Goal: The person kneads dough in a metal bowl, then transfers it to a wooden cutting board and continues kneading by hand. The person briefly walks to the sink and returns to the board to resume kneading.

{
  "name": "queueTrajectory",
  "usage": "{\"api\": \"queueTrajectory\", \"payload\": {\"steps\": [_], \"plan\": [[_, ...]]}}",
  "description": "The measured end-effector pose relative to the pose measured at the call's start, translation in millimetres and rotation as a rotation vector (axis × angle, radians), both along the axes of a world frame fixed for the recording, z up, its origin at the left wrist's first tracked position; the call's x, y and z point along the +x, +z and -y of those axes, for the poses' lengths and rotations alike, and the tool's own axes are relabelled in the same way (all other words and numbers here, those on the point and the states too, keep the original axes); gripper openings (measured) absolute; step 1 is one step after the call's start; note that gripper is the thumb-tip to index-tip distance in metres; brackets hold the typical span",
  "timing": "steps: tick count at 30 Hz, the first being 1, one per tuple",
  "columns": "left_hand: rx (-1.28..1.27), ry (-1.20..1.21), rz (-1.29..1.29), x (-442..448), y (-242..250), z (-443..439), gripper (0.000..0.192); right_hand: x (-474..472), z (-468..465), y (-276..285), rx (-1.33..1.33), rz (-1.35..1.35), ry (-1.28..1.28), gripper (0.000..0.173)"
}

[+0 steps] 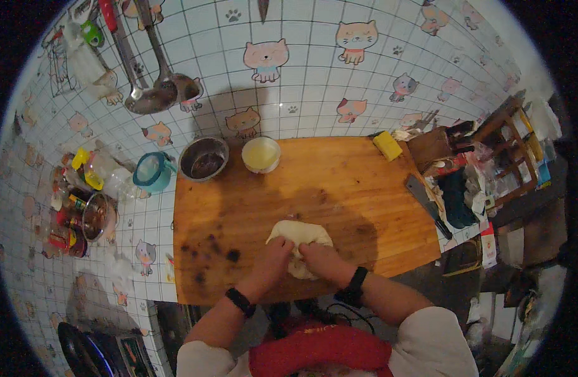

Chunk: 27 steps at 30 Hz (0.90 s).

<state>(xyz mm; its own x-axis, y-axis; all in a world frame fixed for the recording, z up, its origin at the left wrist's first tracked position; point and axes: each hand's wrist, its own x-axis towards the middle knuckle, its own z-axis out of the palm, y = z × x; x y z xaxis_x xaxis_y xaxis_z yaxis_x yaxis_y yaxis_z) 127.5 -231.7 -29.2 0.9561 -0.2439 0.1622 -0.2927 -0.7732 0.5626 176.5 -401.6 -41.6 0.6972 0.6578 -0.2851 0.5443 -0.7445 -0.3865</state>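
A pale lump of dough [302,231] lies on the wooden board [317,165], near the board's front edge. My left hand [275,259] presses on the dough's left part with its fingers curled. Close beside it, my right hand [323,260] is curled on the right part of the same dough. Some dough shows beyond the knuckles and between the two hands. The fingertips are hidden in or behind the dough. Both wrists wear dark bands.
A metal bowl [204,159] and a bowl of yellowish contents [261,155] stand at the board's back left, beside a teal jug [152,172]. A yellow sponge [387,145], a knife block [430,148] and a cleaver [428,205] are at the right. Ladles [152,96] hang upper left.
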Motion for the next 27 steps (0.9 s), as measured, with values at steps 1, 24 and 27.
{"api": "queueTrajectory", "payload": {"steps": [1, 24, 27], "plan": [[0.001, -0.001, -0.030, 4, -3, -1, 0.020, 3, -3, -4, 0.012, 0.016, 0.017, 0.015], [-0.923, 0.469, -0.548, 35, -49, -23, 0.042, 83, -56, 39, 0.227, -0.200, 0.072, 0.031], [-0.589, 0.136, -0.351, 11, -18, 1, 0.038, 41, -6, 45, 0.121, -0.099, 0.064, 0.029]]}}
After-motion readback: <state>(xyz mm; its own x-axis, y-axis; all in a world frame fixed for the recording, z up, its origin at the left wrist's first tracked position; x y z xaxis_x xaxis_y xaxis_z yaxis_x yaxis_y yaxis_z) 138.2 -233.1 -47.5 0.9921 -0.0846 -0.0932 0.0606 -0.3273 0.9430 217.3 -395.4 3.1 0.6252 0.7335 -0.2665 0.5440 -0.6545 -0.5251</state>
